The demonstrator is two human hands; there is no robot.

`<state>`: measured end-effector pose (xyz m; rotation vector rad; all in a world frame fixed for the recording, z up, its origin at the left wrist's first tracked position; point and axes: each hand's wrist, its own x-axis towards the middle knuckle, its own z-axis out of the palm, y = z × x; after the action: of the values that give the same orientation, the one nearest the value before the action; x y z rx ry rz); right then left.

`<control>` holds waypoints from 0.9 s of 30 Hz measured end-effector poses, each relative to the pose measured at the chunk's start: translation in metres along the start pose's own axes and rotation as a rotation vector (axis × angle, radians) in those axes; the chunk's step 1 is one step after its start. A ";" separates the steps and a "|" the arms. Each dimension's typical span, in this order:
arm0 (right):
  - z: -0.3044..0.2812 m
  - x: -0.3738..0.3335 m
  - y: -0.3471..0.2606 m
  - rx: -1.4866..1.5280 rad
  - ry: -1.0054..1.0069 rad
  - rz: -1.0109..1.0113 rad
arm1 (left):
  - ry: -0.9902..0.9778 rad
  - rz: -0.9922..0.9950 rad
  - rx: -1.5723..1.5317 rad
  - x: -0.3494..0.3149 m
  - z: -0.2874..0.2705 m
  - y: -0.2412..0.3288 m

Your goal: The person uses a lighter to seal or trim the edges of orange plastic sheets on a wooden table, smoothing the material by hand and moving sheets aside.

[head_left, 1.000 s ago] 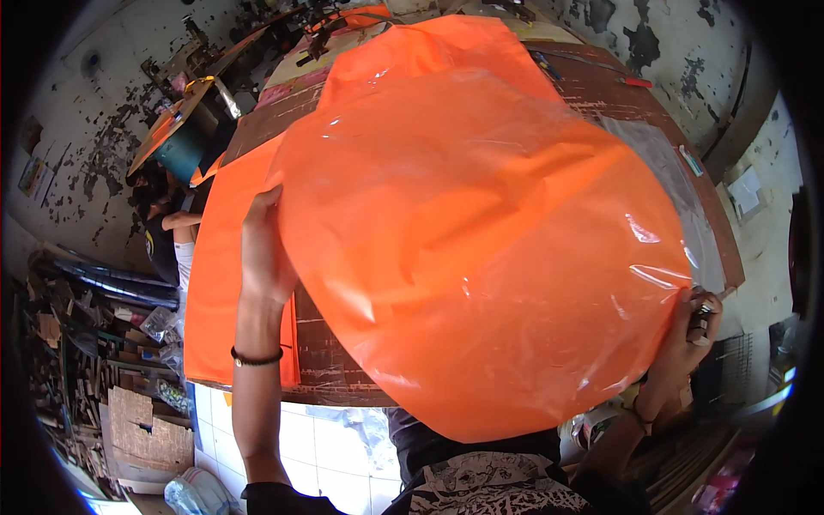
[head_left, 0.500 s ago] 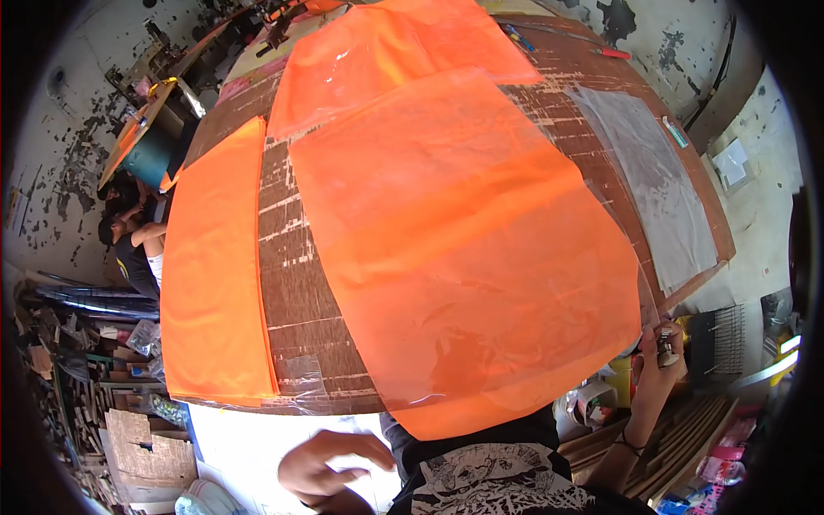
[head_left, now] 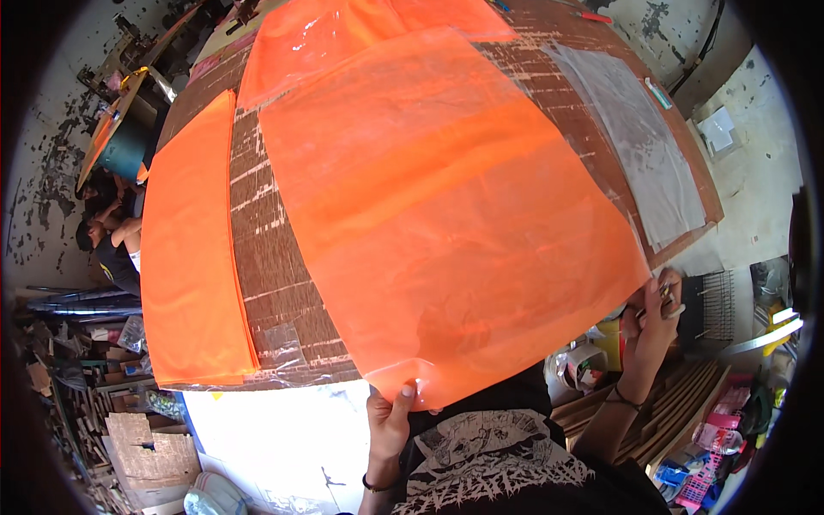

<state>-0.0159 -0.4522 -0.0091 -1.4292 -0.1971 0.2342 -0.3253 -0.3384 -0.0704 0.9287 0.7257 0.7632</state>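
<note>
A large orange cloth [head_left: 429,184] lies over the table, with a see-through plastic sheet [head_left: 481,283] seemingly laid on top. My left hand [head_left: 390,425] pinches their near left edge, thumb above and fingers hidden beneath. At the near right corner, my right hand [head_left: 659,311] is closed on the edge. Something small and metallic also shows among its curled fingers, too small to name. Another orange cloth [head_left: 287,56] extends beyond the first. To the left rests a folded orange stack [head_left: 189,257].
The brown, scuffed table [head_left: 273,240] has clear plastic sheets [head_left: 639,142] along its right side. A red-handled tool [head_left: 596,16] sits at the far edge. Two people [head_left: 116,232] are at the left. Wooden strips [head_left: 678,412] and a white bucket [head_left: 586,365] stand below right.
My left hand has risen from below the table edge and taken hold of the orange cloth's near edge. The near right corner now reaches my right hand. The whole view has shifted slightly.
</note>
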 end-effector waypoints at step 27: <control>0.013 -0.116 0.027 0.048 -0.948 0.578 | -0.095 0.079 -0.177 0.018 0.057 -0.041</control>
<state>-0.1317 -0.4686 -0.0338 -1.2026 -0.5382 1.3821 -0.2596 -0.3633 -0.0874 0.8306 0.5316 0.8329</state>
